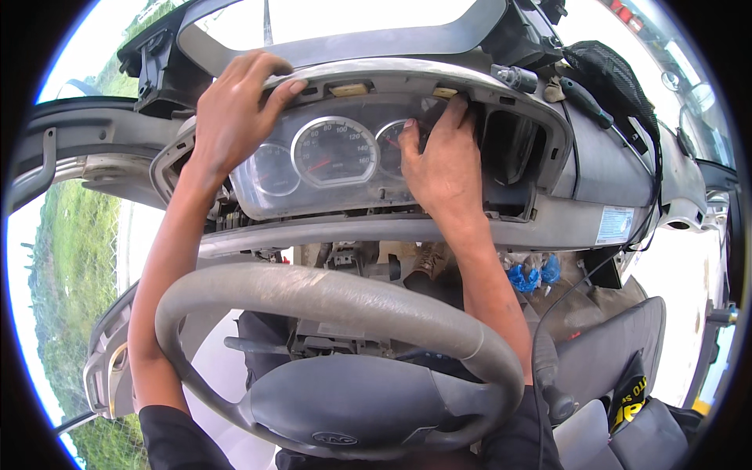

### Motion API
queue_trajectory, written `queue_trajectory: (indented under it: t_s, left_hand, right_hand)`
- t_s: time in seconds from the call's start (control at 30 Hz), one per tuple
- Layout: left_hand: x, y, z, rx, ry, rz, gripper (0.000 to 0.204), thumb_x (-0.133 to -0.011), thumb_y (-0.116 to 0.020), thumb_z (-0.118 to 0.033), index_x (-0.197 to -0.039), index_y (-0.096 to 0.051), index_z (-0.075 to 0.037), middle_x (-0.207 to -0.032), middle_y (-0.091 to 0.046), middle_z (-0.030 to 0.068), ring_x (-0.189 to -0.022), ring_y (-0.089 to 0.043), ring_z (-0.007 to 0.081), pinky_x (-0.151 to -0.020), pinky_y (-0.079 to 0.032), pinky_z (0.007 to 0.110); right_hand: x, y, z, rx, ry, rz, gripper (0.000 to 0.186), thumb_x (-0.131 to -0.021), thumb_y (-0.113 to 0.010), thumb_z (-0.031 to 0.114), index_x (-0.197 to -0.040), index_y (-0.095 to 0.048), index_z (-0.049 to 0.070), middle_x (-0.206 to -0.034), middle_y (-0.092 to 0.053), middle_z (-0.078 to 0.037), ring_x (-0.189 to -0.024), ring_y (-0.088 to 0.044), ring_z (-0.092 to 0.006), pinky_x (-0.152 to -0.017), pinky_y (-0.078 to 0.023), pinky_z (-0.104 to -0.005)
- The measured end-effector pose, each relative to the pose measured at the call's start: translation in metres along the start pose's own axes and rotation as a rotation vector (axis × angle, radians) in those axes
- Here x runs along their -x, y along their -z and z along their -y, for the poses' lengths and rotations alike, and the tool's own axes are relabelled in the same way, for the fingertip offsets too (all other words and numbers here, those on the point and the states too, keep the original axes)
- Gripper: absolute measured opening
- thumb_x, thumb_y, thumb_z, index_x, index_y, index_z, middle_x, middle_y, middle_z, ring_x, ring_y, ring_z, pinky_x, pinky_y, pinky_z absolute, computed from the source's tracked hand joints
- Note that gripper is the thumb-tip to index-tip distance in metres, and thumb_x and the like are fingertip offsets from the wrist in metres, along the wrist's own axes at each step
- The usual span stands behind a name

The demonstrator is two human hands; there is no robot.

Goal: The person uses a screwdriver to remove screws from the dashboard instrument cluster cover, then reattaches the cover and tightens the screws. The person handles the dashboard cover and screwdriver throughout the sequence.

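Observation:
An instrument cluster [270, 205] with round dials behind a clear cover sits in a grey dashboard surround [376, 66]. At the upper left of that surround, my left hand [227, 117] curls its fingers over the top rim, the thumb beside the rim's inner edge. My right hand [446, 168] grips the cluster's upper right edge: its thumb lies on the clear cover, while its fingertips go behind the edge and are partly hidden. Pale clips [349, 91] show along the upper inside of the surround. Both forearms pass over the steering wheel [329, 294].
On the dashboard's right top lie a screwdriver [586, 102], a small metallic cylinder [515, 77] and a black mesh bag [611, 74]. A black cable [540, 345] hangs down at the right. Blue plastic [536, 272] lies below, near a grey seat [611, 337].

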State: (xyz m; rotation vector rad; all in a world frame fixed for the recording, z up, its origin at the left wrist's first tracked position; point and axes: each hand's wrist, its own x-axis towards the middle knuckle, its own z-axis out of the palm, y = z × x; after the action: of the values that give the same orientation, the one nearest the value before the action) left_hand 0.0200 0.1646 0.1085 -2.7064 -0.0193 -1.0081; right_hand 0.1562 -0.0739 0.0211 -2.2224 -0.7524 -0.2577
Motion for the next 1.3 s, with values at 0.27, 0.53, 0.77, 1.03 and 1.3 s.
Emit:
queue_trajectory:
  t_s: [0.27, 0.53, 0.77, 1.03, 1.3]
  left_hand:
    - [0.096, 0.003, 0.006, 0.187, 0.068, -0.054, 0.036, -0.102, -0.069, -0.004, -0.069, -0.056, -0.003, -0.060, -0.052, 0.0125, -0.049, -0.051, 0.0297, -0.051, -0.041, 0.041]
    - [0.068, 0.003, 0.000, -0.363, 0.903, 0.699, 0.105, -0.103, -0.038, -0.086, -0.096, -0.080, 0.011, -0.098, -0.073, 0.0410, -0.101, -0.074, 0.0567, -0.093, -0.057, 0.061]
    - [0.102, 0.010, 0.051, 0.182, 1.153, 0.991, 0.115, -0.103, -0.031, -0.089, -0.118, -0.072, 0.017, -0.114, -0.073, 0.0366, -0.115, -0.074, 0.0430, -0.100, -0.058, 0.050]
    - [0.135, -0.038, 0.017, 0.667, 1.437, 0.173, 0.122, -0.095, -0.056, -0.091, -0.148, -0.051, 0.019, -0.143, -0.061, 0.0248, -0.137, -0.055, 0.0303, -0.123, -0.038, 0.044]
    - [0.135, -0.046, 0.012, 0.802, 1.489, 0.095, 0.123, -0.095, -0.050, -0.093, -0.170, -0.035, 0.004, -0.169, -0.045, 0.0191, -0.154, -0.043, 0.0296, -0.130, -0.030, 0.044]
  right_hand:
    - [-0.011, -0.009, -0.004, -0.475, -0.084, 0.001, 0.069, -0.101, -0.078, 0.029, -0.144, -0.044, -0.013, -0.132, -0.062, -0.037, -0.128, -0.062, -0.0538, -0.111, -0.049, -0.0543]
    - [-0.010, -0.015, -0.034, -0.554, -0.146, 0.042, 0.064, -0.105, -0.073, 0.042, -0.133, -0.057, -0.014, -0.127, -0.070, -0.036, -0.120, -0.069, -0.0507, -0.106, -0.052, -0.0535]
    - [-0.009, -0.019, -0.024, -0.546, -0.187, -0.011, 0.060, -0.108, -0.068, 0.044, -0.125, -0.063, -0.013, -0.112, -0.075, -0.034, -0.108, -0.072, -0.0526, -0.099, -0.056, -0.0537]
    - [-0.012, -0.018, -0.019, -0.497, -0.303, 0.068, 0.060, -0.110, -0.066, 0.047, -0.129, -0.065, -0.010, -0.120, -0.075, -0.032, -0.118, -0.071, -0.0508, -0.104, -0.054, -0.0517]
    - [-0.013, -0.018, -0.019, -0.526, -0.262, 0.013, 0.066, -0.110, -0.064, 0.050, -0.133, -0.063, -0.011, -0.120, -0.074, -0.034, -0.118, -0.069, -0.0522, -0.106, -0.052, -0.0528]
